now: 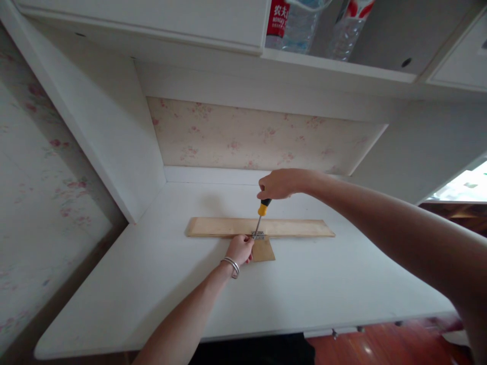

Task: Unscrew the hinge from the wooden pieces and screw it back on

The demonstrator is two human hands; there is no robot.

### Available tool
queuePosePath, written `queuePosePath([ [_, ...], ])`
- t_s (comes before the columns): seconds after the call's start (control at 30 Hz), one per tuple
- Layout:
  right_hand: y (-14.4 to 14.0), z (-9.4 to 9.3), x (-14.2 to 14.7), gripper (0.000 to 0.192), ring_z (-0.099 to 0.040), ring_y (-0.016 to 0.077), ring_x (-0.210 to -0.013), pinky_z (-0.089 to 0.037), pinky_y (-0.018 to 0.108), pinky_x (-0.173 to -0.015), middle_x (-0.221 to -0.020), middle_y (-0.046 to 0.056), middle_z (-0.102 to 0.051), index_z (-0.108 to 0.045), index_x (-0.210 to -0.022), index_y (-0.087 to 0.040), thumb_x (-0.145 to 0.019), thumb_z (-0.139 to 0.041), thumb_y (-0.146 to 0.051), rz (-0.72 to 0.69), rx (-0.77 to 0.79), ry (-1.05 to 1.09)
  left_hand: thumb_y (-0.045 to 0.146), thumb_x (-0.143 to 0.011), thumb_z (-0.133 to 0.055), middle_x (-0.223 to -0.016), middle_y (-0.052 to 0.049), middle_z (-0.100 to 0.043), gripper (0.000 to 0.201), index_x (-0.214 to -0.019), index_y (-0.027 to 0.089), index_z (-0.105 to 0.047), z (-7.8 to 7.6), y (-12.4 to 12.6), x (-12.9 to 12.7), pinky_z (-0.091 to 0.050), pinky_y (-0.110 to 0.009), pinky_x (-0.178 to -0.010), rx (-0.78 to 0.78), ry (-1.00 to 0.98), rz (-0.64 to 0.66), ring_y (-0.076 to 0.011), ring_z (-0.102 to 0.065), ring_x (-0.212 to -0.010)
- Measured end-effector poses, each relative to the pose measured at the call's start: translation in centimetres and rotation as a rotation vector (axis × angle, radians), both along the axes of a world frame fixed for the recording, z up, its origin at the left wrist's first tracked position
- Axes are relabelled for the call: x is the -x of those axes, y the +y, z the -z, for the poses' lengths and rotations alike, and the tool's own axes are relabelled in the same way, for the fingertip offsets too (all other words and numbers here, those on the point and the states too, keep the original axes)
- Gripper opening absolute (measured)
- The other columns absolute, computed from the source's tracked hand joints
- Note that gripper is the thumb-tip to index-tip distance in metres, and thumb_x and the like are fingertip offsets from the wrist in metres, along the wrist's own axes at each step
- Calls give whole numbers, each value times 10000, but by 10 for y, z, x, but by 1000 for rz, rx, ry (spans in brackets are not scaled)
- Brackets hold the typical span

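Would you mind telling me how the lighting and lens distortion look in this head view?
In the head view, soft even light covers the white desk; the right hand holding the screwdriver casts only a faint shadow by the wooden strip. The wide lens bows the shelf edges. Bright overexposure sits at far right. The left hand looks sharp.

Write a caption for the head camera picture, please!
Right hand drives a screwdriver into a metal fitting on a wooden board.

White desk, long wooden board, small wooden piece
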State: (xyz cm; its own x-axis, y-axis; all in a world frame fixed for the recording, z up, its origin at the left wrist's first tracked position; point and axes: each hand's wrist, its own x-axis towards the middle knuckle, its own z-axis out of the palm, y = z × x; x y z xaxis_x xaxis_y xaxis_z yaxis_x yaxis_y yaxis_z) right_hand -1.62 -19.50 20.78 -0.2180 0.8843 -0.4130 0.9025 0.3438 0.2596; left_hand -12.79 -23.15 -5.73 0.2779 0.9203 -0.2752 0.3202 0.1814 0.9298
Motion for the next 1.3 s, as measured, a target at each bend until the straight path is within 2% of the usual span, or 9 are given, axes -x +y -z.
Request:
queuePosePath([
  [0.13, -3, -2, 1, 654, -592, 196, -721, -376, 279, -569, -954, 87, -652, -472, -1262, -214, -667, -636, -430, -113, -14, 112, 343, -850, -461, -417, 27, -489, 274, -716, 130, -570, -1, -1, 0, -267, -175, -321, -5, 0, -7, -80, -427, -315],
  [0.37, 3, 3, 4, 601, -595, 261, -713, -380, 348, -586, -782, 136, -648, -652, -963, -153, -788, -357, -647, 24, -111, -10, 338, -848, -452, -415, 24, -491, 269, -700, 136, -551, -3, -1, 0, -264, -170, -315, 7, 2, -8, -78, -426, -311],
  [0.43, 3, 2, 2, 491, -599, 238, -720, -384, 323, -583, -850, 119, -658, -604, -1086, -174, -760, -496, -525, -33, -55, 27, 329, -845, -455, -416, 24, -492, 261, -701, 135, -554, -3, -2, 0, -264, -171, -315, 9, -3, -7, -78, -423, -312],
  [0.6, 0, 1, 0, 782, -590, 160, -597, -393, 288, -565, -1015, 94, -649, -363, -1343, -235, -671, -604, -556, -56, -2, 168, 326, -845, -459, -421, 26, -489, 262, -723, 127, -578, -7, -3, -1, -274, -176, -324, 13, 3, -11, -82, -437, -326],
  [0.8, 7, 6, -1, 685, -602, 233, -618, -389, 348, -589, -706, 127, -651, -640, -1017, -143, -786, -306, -695, 45, -105, 22, 359, -848, -462, -431, 27, -488, 291, -744, 121, -592, -10, -3, -1, -270, -175, -332, 20, 10, -8, -77, -436, -327],
  [0.93, 6, 3, -3, 526, -605, 245, -736, -394, 327, -588, -893, 125, -663, -580, -1150, -187, -736, -541, -508, -52, -62, 63, 351, -842, -472, -436, 23, -497, 276, -745, 120, -589, -7, -3, -1, -276, -179, -335, 13, -1, -9, -83, -447, -333],
  [1.03, 1, 0, -3, 833, -607, 217, -750, -406, 299, -590, -1101, 108, -617, -372, -1352, -248, -613, -676, -480, -94, 19, 158, 346, -840, -469, -438, 22, -500, 269, -731, 124, -575, -3, -2, -1, -276, -179, -330, 5, -4, -10, -84, -449, -333],
  [1.17, 0, 2, 0, 824, -607, 196, -637, -408, 324, -592, -1047, 109, -635, -346, -1364, -239, -692, -487, -695, -1, -7, 175, 355, -836, -471, -438, 26, -503, 264, -729, 132, -564, 0, -1, -1, -279, -171, -330, -10, -5, -11, -81, -454, -337],
  [1.3, 8, 5, -2, 697, -604, 237, -621, -393, 357, -583, -804, 134, -659, -599, -1096, -163, -788, -280, -701, 34, -75, 53, 360, -840, -462, -432, 24, -502, 275, -722, 134, -564, -2, -2, -1, -283, -173, -332, 3, 1, -4, -82, -451, -334],
])
